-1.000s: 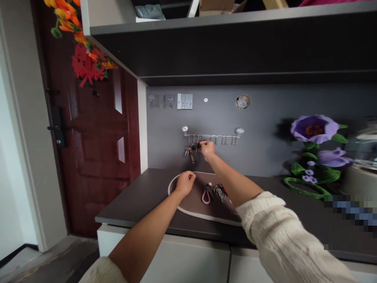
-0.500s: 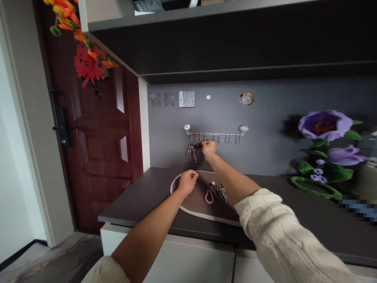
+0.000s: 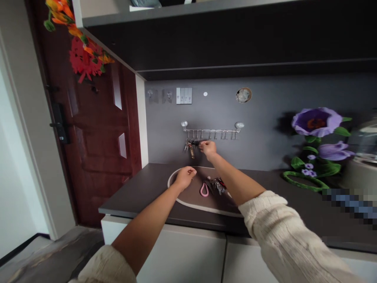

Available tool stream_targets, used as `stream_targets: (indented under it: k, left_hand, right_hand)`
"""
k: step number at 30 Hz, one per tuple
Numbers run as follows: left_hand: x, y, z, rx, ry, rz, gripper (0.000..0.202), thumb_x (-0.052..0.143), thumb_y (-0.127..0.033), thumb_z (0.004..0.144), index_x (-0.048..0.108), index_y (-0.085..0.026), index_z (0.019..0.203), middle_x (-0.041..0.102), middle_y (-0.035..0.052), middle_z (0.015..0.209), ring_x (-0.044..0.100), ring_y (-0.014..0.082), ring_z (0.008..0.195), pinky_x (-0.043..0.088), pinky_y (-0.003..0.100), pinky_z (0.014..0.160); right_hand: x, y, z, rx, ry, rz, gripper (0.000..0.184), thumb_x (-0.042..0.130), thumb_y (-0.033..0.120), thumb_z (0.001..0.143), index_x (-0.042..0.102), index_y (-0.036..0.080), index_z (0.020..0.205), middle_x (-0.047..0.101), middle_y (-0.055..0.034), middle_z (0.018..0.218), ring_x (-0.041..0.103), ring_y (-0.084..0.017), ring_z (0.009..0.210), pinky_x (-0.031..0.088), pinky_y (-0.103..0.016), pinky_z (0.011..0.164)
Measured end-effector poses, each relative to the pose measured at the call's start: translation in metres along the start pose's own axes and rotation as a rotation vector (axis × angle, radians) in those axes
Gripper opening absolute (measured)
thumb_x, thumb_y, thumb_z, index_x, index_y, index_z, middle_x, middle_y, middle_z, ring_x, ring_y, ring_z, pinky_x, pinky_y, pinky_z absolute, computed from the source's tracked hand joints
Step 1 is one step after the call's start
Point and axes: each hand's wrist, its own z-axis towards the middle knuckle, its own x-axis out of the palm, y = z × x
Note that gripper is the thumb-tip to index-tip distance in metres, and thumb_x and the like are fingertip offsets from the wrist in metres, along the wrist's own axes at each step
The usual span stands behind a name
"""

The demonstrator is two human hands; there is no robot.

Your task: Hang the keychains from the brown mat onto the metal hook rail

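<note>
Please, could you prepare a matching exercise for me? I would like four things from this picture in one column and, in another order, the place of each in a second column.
Things:
1. right hand
2. hook rail
3. pink loop
4. large purple flower

Places:
A. lying on the brown mat
B. toward the picture's right edge
C. at the hanging keys
D. fixed on the grey wall

Pairs: 1-C, 2-D, 3-A, 4-B

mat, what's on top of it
Keys and a pink loop lie on the mat. The left hand and right forearm hide parts of it; anything behind them can't be seen.
</note>
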Motion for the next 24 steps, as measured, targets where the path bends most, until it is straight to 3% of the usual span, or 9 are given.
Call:
stream_targets:
  k: [4, 11, 20, 24]
  left_hand:
    - [-0.001, -0.003, -0.003, 0.015, 0.077, 0.01, 0.013, 0.05, -0.02, 0.071, 0.06, -0.012, 0.074, 0.06, 0.0015, 0.067, 0.051, 0.0089, 0.061, 0.04, 0.021, 0.061]
    - [0.001, -0.004, -0.001, 0.018, 0.197, 0.1, 0.016, 0.054, -0.015, 0.069, 0.062, -0.012, 0.083, 0.064, 0.0044, 0.081, 0.055, 0.0106, 0.069, 0.042, 0.024, 0.071]
    - [0.003, -0.003, 0.002, 0.29, 0.329, 0.447, 0.016, 0.053, -0.017, 0.07, 0.065, -0.02, 0.08, 0.062, 0.0032, 0.087, 0.052, 0.0159, 0.086, 0.037, 0.028, 0.084]
    - [0.0, -0.004, 0.004, 0.325, 0.384, 0.532, 0.017, 0.052, -0.019, 0.072, 0.062, -0.022, 0.084, 0.058, 0.0034, 0.091, 0.049, 0.0165, 0.091, 0.035, 0.028, 0.085]
  right_hand:
    - [-0.017, 0.005, -0.025, 0.077, 0.073, 0.044, 0.012, 0.047, 0.018, 0.072, 0.057, 0.012, 0.073, 0.064, -0.0069, 0.073, 0.057, -0.009, 0.058, 0.044, -0.021, 0.054]
    - [-0.047, -0.01, -0.062, -0.054, 0.169, -0.118, 0.009, 0.054, 0.021, 0.067, 0.059, 0.014, 0.068, 0.064, -0.0032, 0.068, 0.058, -0.011, 0.065, 0.044, -0.024, 0.066]
    - [-0.064, -0.025, -0.099, -0.144, 0.204, -0.345, 0.011, 0.052, 0.02, 0.069, 0.061, 0.016, 0.072, 0.064, -0.0022, 0.072, 0.057, -0.012, 0.068, 0.041, -0.024, 0.069]
    - [-0.067, -0.024, -0.102, -0.167, 0.213, -0.463, 0.012, 0.05, 0.018, 0.07, 0.061, 0.017, 0.074, 0.064, -0.0027, 0.074, 0.056, -0.012, 0.067, 0.039, -0.023, 0.066]
